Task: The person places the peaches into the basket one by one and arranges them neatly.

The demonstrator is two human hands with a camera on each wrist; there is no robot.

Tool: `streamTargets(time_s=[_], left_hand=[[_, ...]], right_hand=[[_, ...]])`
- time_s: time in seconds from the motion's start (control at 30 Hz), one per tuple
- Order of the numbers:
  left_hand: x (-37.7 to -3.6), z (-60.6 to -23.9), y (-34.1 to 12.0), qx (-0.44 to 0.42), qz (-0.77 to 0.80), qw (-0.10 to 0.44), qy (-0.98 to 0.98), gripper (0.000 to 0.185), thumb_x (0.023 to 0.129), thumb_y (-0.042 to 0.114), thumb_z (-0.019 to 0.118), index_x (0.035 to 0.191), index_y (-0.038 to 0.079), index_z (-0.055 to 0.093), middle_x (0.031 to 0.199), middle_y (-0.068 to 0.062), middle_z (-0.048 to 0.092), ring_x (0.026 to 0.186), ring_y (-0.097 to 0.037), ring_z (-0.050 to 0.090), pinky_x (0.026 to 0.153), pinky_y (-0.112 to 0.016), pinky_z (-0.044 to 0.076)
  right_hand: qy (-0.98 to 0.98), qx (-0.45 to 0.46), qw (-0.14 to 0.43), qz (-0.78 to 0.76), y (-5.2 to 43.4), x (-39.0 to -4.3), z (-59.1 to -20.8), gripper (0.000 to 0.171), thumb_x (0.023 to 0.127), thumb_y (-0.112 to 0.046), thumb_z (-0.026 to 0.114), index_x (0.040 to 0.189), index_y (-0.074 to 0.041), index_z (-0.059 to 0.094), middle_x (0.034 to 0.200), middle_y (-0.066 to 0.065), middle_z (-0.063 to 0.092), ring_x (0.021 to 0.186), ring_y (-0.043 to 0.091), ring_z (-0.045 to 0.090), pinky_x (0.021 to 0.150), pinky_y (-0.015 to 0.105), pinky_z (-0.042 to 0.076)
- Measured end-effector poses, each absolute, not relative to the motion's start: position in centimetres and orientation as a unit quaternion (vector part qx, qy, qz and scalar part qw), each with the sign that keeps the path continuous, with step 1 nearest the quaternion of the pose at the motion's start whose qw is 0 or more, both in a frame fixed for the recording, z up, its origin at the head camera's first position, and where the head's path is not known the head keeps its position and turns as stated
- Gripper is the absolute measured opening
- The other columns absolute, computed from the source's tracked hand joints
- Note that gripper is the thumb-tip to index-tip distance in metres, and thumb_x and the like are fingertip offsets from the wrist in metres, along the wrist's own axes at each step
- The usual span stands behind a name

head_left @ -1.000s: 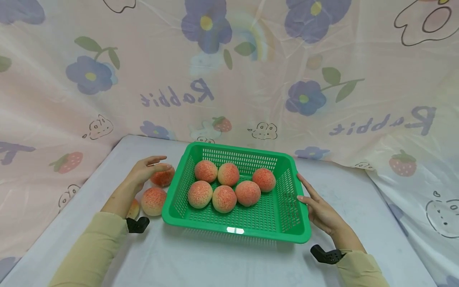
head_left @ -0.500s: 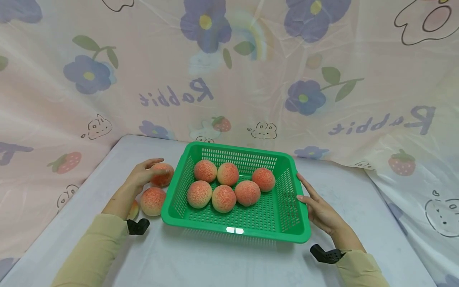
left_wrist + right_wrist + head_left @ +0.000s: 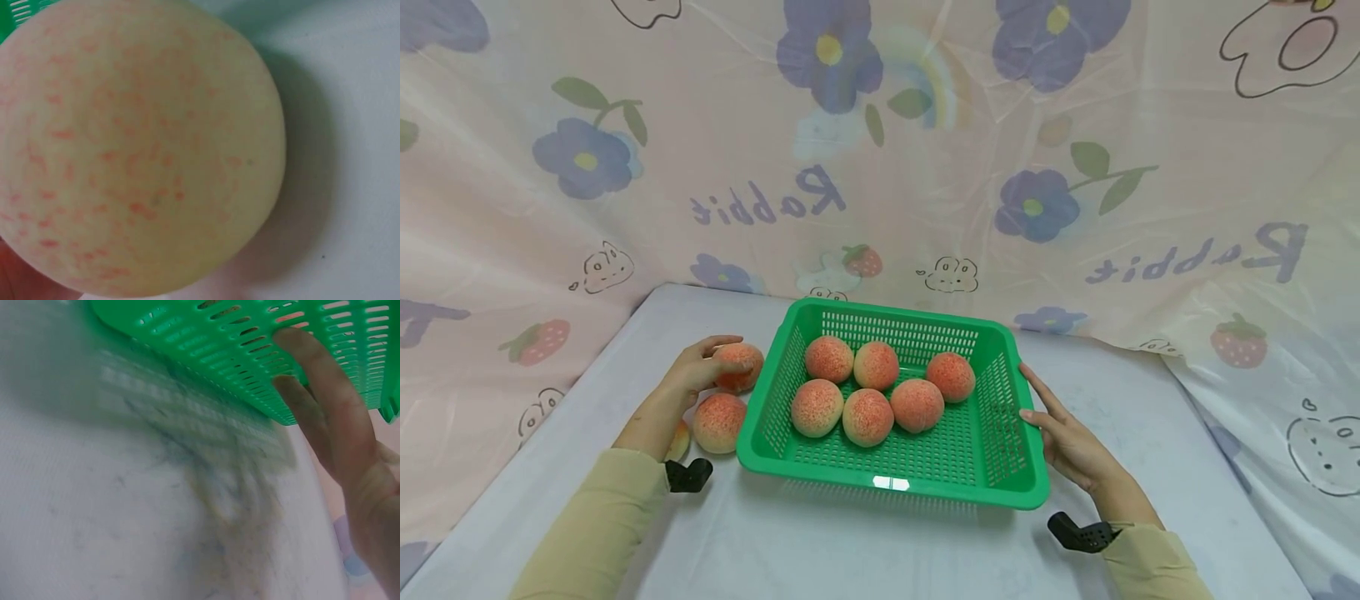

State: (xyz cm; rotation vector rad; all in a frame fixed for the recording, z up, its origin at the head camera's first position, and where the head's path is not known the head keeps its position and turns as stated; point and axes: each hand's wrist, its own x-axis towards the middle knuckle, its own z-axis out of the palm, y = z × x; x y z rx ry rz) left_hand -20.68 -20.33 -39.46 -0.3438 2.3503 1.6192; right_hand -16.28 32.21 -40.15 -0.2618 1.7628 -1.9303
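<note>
In the head view, my left hand [image 3: 696, 369] holds a reddish peach [image 3: 741, 367] left of the basket, thumb across its near side and fingers behind it. A paler peach [image 3: 720, 423] lies just in front, and another peach [image 3: 678, 440] is partly hidden by my left forearm. A speckled, pale peach [image 3: 144, 150] fills most of the left wrist view. My right hand [image 3: 1071, 442] holds the right end of the green plastic basket [image 3: 895, 479], thumb over the rim. In the right wrist view, fingers [image 3: 331, 387] press against its slotted outer wall. Several peaches [image 3: 868, 417] sit inside.
The basket stands on a white-covered table [image 3: 880, 558]. A printed curtain [image 3: 910, 167] with flowers and rabbits hangs behind and along both sides. Black wrist mounts [image 3: 688, 475] are strapped at both cuffs.
My left hand has lowered slightly, and its thumb has come down over the reddish peach. My right hand and the basket have stayed in place.
</note>
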Motion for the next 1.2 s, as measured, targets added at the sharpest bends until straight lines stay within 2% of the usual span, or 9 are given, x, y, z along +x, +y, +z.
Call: streamTargets(time_s=[0.13, 0.3, 0.53, 0.7, 0.8, 0.9, 1.03, 1.13, 1.2], left_hand=[[-20.6, -39.5, -20.4, -0.113, 0.554, 0.13, 0.814, 0.066, 0.091, 0.017, 0.063, 0.149, 0.009, 0.033, 0.154, -0.027, 0.021, 0.123, -0.037, 0.045, 0.096, -0.042, 0.044], [-20.5, -39.2, -20.7, -0.108, 0.545, 0.12, 0.823, 0.066, 0.091, 0.018, 0.064, 0.149, 0.009, 0.033, 0.156, -0.028, 0.015, 0.13, -0.042, 0.038, 0.103, -0.05, 0.039], [-20.4, -38.1, -20.9, -0.086, 0.544, 0.094, 0.83, 0.067, 0.09, 0.02, 0.065, 0.148, 0.011, 0.035, 0.155, -0.026, 0.019, 0.134, -0.044, 0.03, 0.104, -0.051, 0.039], [-20.2, -37.1, -20.7, -0.067, 0.548, 0.081, 0.83, 0.064, 0.091, 0.016, 0.063, 0.148, 0.009, 0.036, 0.153, -0.027, 0.02, 0.131, -0.042, 0.034, 0.097, -0.043, 0.044], [-20.1, -36.4, -20.5, -0.054, 0.549, 0.071, 0.831, 0.061, 0.091, 0.012, 0.059, 0.147, 0.008, 0.037, 0.153, -0.027, 0.021, 0.128, -0.04, 0.036, 0.092, -0.038, 0.045], [-20.1, -35.7, -20.4, -0.048, 0.548, 0.066, 0.832, 0.062, 0.091, 0.012, 0.06, 0.147, 0.007, 0.036, 0.153, -0.027, 0.022, 0.127, -0.039, 0.037, 0.092, -0.039, 0.044], [-20.1, -34.9, -20.3, -0.047, 0.548, 0.064, 0.833, 0.065, 0.089, 0.016, 0.064, 0.148, 0.008, 0.036, 0.153, -0.025, 0.022, 0.128, -0.04, 0.035, 0.094, -0.043, 0.042], [-20.2, -34.3, -20.2, -0.045, 0.547, 0.062, 0.833, 0.065, 0.089, 0.017, 0.066, 0.147, 0.009, 0.037, 0.153, -0.023, 0.023, 0.129, -0.039, 0.035, 0.092, -0.041, 0.043], [-20.1, -33.8, -20.0, -0.044, 0.546, 0.062, 0.834, 0.066, 0.089, 0.019, 0.067, 0.147, 0.009, 0.038, 0.153, -0.022, 0.024, 0.129, -0.039, 0.035, 0.09, -0.039, 0.043]], right_hand=[[0.649, -0.099, 0.254, -0.71, 32.2, -16.3, -40.1, 0.07, 0.104, -0.014, 0.038, 0.151, -0.046, -0.003, 0.157, 0.018, -0.014, 0.117, 0.008, 0.056, 0.091, 0.033, 0.051], [0.655, -0.093, 0.25, -0.707, 32.2, -16.2, -40.2, 0.07, 0.104, -0.015, 0.039, 0.152, -0.045, -0.002, 0.155, 0.018, 0.002, 0.114, 0.012, 0.058, 0.09, 0.036, 0.052], [0.659, -0.091, 0.254, -0.702, 32.2, -16.2, -40.1, 0.07, 0.104, -0.014, 0.039, 0.15, -0.049, -0.001, 0.158, 0.017, -0.016, 0.117, 0.004, 0.053, 0.092, 0.033, 0.048], [0.669, -0.092, 0.252, -0.693, 32.2, -16.2, -40.0, 0.07, 0.104, -0.016, 0.039, 0.151, -0.048, -0.002, 0.158, 0.015, -0.019, 0.121, 0.005, 0.045, 0.094, 0.033, 0.046], [0.681, -0.092, 0.247, -0.684, 32.2, -16.1, -40.0, 0.069, 0.104, -0.017, 0.039, 0.15, -0.049, -0.001, 0.158, 0.013, -0.021, 0.129, 0.014, 0.037, 0.097, 0.034, 0.044], [0.684, -0.09, 0.245, -0.681, 32.2, -16.2, -40.0, 0.069, 0.104, -0.018, 0.039, 0.15, -0.05, -0.001, 0.158, 0.012, -0.023, 0.14, 0.033, 0.021, 0.103, 0.043, 0.039], [0.669, -0.093, 0.25, -0.694, 32.2, -16.2, -40.0, 0.07, 0.104, -0.016, 0.039, 0.15, -0.049, -0.002, 0.158, 0.014, -0.02, 0.136, 0.024, 0.036, 0.101, 0.042, 0.042], [0.655, -0.1, 0.255, -0.704, 32.3, -16.2, -40.0, 0.07, 0.104, -0.015, 0.038, 0.151, -0.047, -0.003, 0.157, 0.02, -0.015, 0.118, 0.007, 0.053, 0.092, 0.034, 0.049], [0.652, -0.103, 0.257, -0.706, 32.2, -16.3, -40.0, 0.07, 0.104, -0.015, 0.038, 0.151, -0.046, -0.004, 0.157, 0.02, -0.015, 0.117, 0.007, 0.054, 0.092, 0.034, 0.049]])
